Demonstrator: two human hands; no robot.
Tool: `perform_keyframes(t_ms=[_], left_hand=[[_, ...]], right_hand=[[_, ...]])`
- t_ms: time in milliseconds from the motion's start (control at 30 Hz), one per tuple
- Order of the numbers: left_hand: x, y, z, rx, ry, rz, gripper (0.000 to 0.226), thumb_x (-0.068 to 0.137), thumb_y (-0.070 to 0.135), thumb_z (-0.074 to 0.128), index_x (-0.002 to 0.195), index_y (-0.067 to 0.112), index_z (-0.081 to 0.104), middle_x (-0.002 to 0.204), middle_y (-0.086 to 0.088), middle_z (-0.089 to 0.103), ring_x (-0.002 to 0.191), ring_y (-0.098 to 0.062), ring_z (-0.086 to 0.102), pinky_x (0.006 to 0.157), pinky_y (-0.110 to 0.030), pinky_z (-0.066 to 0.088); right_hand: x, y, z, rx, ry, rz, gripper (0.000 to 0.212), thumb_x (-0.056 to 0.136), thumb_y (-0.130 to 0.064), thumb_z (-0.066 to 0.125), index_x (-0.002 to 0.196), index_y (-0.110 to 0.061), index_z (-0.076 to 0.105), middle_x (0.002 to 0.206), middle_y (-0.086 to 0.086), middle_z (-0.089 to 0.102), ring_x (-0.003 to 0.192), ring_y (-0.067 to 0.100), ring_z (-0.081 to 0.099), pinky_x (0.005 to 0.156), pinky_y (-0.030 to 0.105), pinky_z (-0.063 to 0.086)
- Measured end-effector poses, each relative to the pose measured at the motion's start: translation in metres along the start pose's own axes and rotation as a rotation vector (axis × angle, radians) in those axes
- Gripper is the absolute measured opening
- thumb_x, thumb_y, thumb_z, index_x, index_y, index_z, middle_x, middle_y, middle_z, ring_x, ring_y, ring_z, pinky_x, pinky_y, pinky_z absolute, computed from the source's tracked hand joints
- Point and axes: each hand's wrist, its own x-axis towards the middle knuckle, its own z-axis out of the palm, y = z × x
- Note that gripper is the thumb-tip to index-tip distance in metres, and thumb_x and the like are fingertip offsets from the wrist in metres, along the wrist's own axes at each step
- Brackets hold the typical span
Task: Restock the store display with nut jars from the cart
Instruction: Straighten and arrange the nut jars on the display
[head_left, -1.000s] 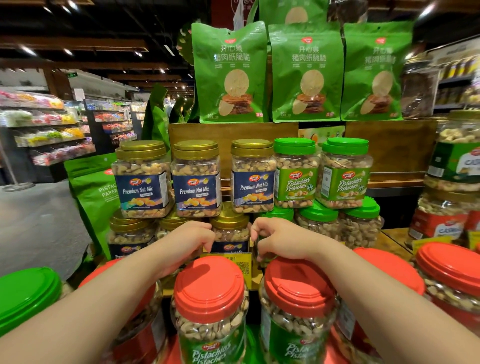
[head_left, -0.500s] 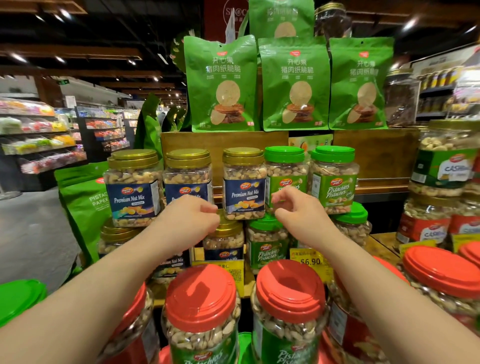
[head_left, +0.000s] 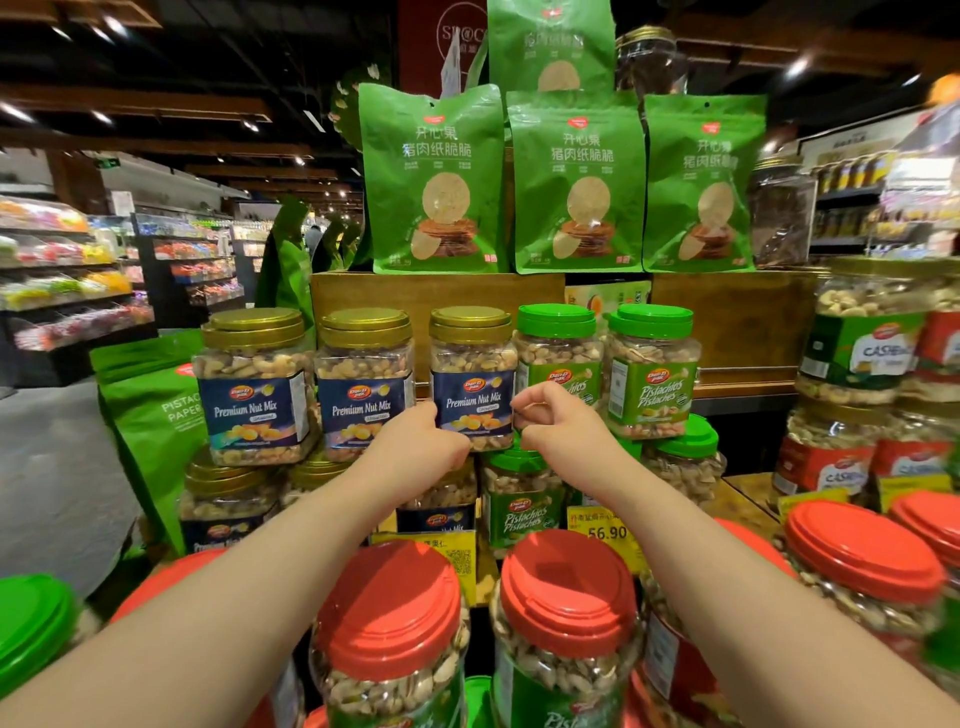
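Both hands, left (head_left: 426, 447) and right (head_left: 563, 426), grip gold-lidded jar (head_left: 472, 379), label "Premium Nut Mix"; "Pistachios" jar (head_left: 649, 371) right of hands; tag (head_left: 605, 527) "56.90" below.

Dark ceiling (head_left: 208, 62), grey floor (head_left: 47, 467), aisle shelves (head_left: 67, 291)

A shop: stacked nut jars (head_left: 254, 384), a yellow price tag (head_left: 605, 530), stocked aisle shelves (head_left: 67, 291).

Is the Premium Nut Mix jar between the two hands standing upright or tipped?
Upright. The Premium Nut Mix jar stands level in its row, gold lid on top, label facing forward.
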Motion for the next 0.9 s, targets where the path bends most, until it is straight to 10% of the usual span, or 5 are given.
perform_keyframes(t_ms=[367,500,633,700,900], left_hand=[[-0.016,-0.006,-0.014,0.040,-0.061,0.060,0.021,0.084,0.017,0.061,0.103,0.011,0.054,0.088,-0.008,0.061,0.066,-0.020,0.052,0.057,-0.030,0.038],[-0.038,-0.007,-0.007,0.183,-0.128,0.149,0.057,0.092,0.024,0.059,0.146,0.014,0.046,0.104,-0.008,0.067,0.073,-0.016,0.057,0.056,-0.027,0.041],[-0.053,0.004,0.004,0.280,-0.183,0.251,0.016,0.087,0.027,0.060,0.099,0.016,0.059,0.097,0.001,0.063,0.093,-0.023,0.063,0.075,-0.032,0.048],[-0.045,0.007,0.012,0.185,-0.215,0.185,0.024,0.070,0.034,0.058,0.079,0.012,0.058,0.077,0.000,0.054,0.073,-0.022,0.054,0.063,-0.033,0.039],[-0.017,0.006,0.041,-0.046,-0.242,0.012,0.023,0.051,0.025,0.060,0.070,0.012,0.056,0.077,-0.006,0.046,0.067,-0.022,0.036,0.062,-0.037,0.028]], right_hand=[[-0.030,-0.014,-0.013,-0.013,0.095,0.109,0.035,0.079,-0.012,0.059,0.104,-0.038,0.057,0.128,0.000,0.064,0.116,0.024,0.066,0.095,0.051,0.056],[-0.043,0.001,-0.031,-0.067,0.182,0.180,0.033,0.082,-0.008,0.060,0.099,-0.036,0.057,0.121,0.000,0.068,0.094,0.023,0.068,0.074,0.043,0.056],[-0.039,0.021,-0.042,-0.141,0.144,0.243,0.026,0.086,-0.003,0.060,0.094,-0.028,0.061,0.113,0.002,0.067,0.085,0.021,0.066,0.081,0.043,0.057],[-0.034,0.030,-0.044,-0.139,0.109,0.250,0.025,0.087,-0.002,0.060,0.094,-0.026,0.061,0.108,0.001,0.066,0.082,0.020,0.064,0.077,0.040,0.056],[-0.017,0.051,-0.043,-0.110,-0.027,0.248,0.025,0.087,0.001,0.064,0.095,-0.023,0.062,0.091,0.001,0.063,0.076,0.021,0.057,0.071,0.034,0.047]])
